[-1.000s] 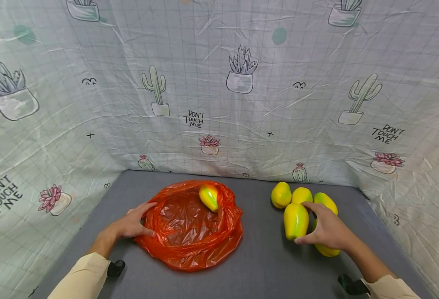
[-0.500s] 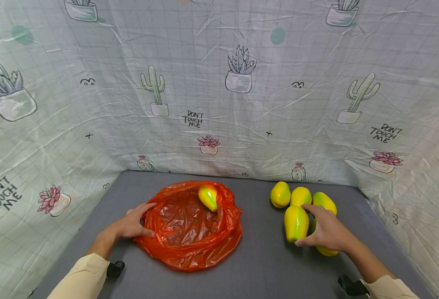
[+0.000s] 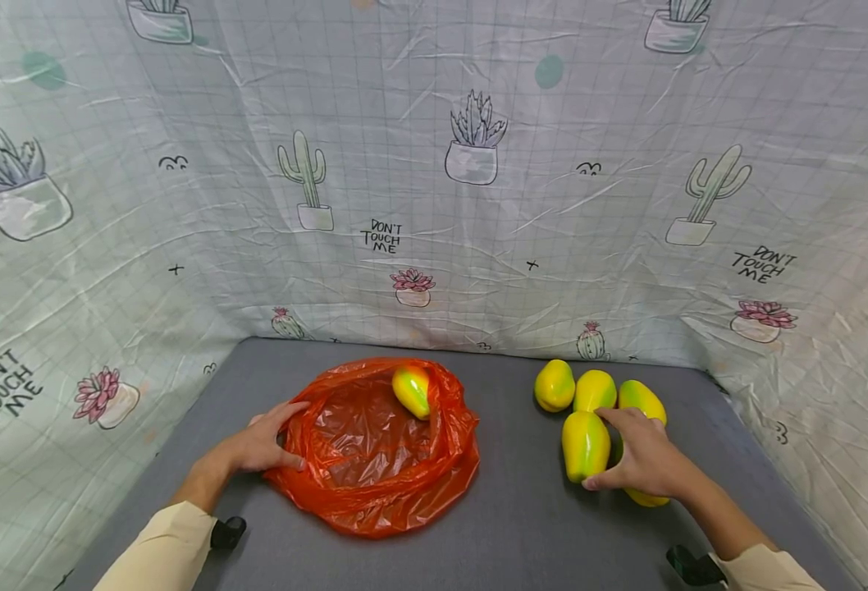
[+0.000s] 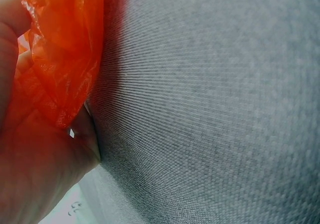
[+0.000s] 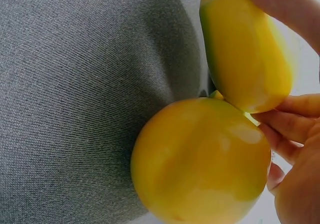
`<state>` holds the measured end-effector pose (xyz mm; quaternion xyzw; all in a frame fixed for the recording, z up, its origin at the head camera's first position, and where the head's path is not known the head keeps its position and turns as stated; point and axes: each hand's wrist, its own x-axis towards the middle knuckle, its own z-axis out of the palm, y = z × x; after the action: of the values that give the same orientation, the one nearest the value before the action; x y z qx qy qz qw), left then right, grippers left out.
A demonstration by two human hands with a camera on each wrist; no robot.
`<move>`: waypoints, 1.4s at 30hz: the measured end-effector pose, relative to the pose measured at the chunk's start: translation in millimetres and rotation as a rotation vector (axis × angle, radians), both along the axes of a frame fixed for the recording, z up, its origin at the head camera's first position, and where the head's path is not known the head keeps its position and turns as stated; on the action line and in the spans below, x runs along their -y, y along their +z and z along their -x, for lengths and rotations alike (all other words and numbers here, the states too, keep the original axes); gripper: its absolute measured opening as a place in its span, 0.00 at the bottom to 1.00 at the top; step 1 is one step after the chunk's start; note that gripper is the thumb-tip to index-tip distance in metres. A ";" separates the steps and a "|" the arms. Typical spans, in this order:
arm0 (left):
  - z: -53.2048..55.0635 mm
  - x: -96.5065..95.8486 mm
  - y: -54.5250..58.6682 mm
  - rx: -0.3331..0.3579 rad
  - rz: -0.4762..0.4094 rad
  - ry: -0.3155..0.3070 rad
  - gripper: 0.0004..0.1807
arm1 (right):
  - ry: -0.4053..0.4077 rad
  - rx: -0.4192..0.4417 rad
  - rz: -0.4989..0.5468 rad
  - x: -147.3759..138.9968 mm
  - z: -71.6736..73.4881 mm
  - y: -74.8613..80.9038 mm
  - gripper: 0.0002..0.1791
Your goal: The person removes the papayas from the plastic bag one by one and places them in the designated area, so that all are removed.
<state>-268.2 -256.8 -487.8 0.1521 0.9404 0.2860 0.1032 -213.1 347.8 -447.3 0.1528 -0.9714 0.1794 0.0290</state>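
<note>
My left hand (image 3: 267,439) holds the left rim of a red plastic bag (image 3: 375,521), thumb on the near side; in the left wrist view the thin film (image 4: 65,48) lies between thumb and fingers. The bag's mouth faces up, wide, with one yellow-green mango (image 3: 412,391) inside at its back right. At the right, my right hand (image 3: 648,451) pinches another mango (image 3: 585,447) by its two ends, between thumb and fingers. The right wrist view shows this mango (image 5: 245,53) with a shadow on the table beside it and a rounder-looking mango (image 5: 200,159) close below.
Several more mangoes lie around the right hand: one at the back left of the group (image 3: 555,386), one beside it (image 3: 595,391), one farther right (image 3: 642,400), and one (image 3: 648,497) partly hidden under the hand. A cactus-print sheet (image 3: 434,205) walls the grey table (image 3: 515,525) at back and sides.
My right hand and the mango it pinches have shifted slightly toward the near edge. The left hand and the bag stay where they were.
</note>
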 end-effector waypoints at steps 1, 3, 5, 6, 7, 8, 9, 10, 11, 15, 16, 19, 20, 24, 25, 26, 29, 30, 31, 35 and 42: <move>-0.3 -0.3 -0.1 0.005 -0.001 0.002 0.57 | -0.001 -0.001 0.000 -0.2 -0.1 -0.6 0.64; -0.4 -0.3 -0.1 0.010 -0.001 0.004 0.57 | -0.003 -0.001 0.004 -0.6 -0.3 -1.6 0.64; -0.5 -0.3 -0.2 0.009 -0.002 0.004 0.57 | -0.004 -0.002 0.007 -1.0 -0.6 -2.3 0.63; -0.6 -0.4 -0.4 0.009 -0.002 0.004 0.57 | -0.004 -0.004 0.008 -1.3 -0.7 -2.7 0.63; -0.6 -0.5 -0.5 0.008 -0.002 0.005 0.57 | -0.003 -0.007 0.008 -1.5 -0.8 -3.1 0.63; -0.6 -0.6 -0.4 0.006 -0.003 0.005 0.57 | -0.003 -0.011 0.009 -1.8 -0.9 -3.4 0.63; -0.7 -0.6 -0.1 0.004 -0.002 0.004 0.57 | -0.002 -0.016 0.009 -2.0 -1.0 -3.8 0.63; -0.8 -0.8 0.1 0.003 -0.002 0.004 0.57 | -0.002 -0.020 0.008 -2.1 -1.0 -4.2 0.63; -0.8 -0.8 0.3 -0.002 0.000 0.001 0.57 | -0.001 -0.025 0.005 -2.2 -0.9 -4.6 0.62; -1.9 -1.5 2.2 -0.006 0.001 -0.002 0.56 | -0.005 -0.030 -0.019 -2.4 -0.5 -6.7 0.62; -1.9 -1.5 2.5 -0.009 0.002 -0.005 0.56 | -0.007 -0.027 -0.025 -2.4 -0.5 -7.2 0.62; -2.0 -1.9 3.0 -0.007 0.000 -0.005 0.56 | -0.015 -0.018 -0.035 -2.4 -0.6 -8.1 0.62; -1.8 -2.0 2.9 -0.010 0.002 -0.008 0.56 | -0.016 -0.016 -0.039 -2.3 -0.8 -8.3 0.62; -1.3 -1.3 3.2 -0.004 -0.002 0.000 0.57 | -0.019 -0.019 -0.058 -1.9 -1.4 -8.9 0.63; -0.9 -0.7 2.8 -0.010 0.001 -0.005 0.57 | -0.020 -0.020 -0.066 -1.8 -1.5 -9.1 0.63; -0.7 -0.5 2.7 -0.011 0.002 -0.005 0.57 | -0.023 -0.022 -0.075 -1.8 -1.6 -9.5 0.63; 0.1 -0.2 2.0 -0.010 0.001 -0.003 0.57 | -0.033 -0.022 -0.094 -1.9 -1.8 -10.3 0.64; 0.2 -0.3 1.6 -0.010 0.005 -0.005 0.57 | -0.036 -0.019 -0.099 -2.0 -1.9 -10.4 0.64; 0.5 -0.5 1.0 -0.011 0.008 -0.007 0.57 | -0.039 -0.018 -0.103 -2.1 -1.9 -10.6 0.65; 0.7 -0.7 0.1 -0.011 0.011 -0.010 0.57 | -0.044 -0.014 -0.113 -2.2 -2.0 -10.0 0.65; 0.2 -0.9 -0.8 -0.003 0.006 -0.007 0.57 | -0.046 -0.011 -0.105 -1.8 -3.5 -7.9 0.65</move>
<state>-268.4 -255.9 -488.6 0.1556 0.9408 0.2828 0.1034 -209.6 349.6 -455.1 0.1328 -0.9826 0.1264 0.0303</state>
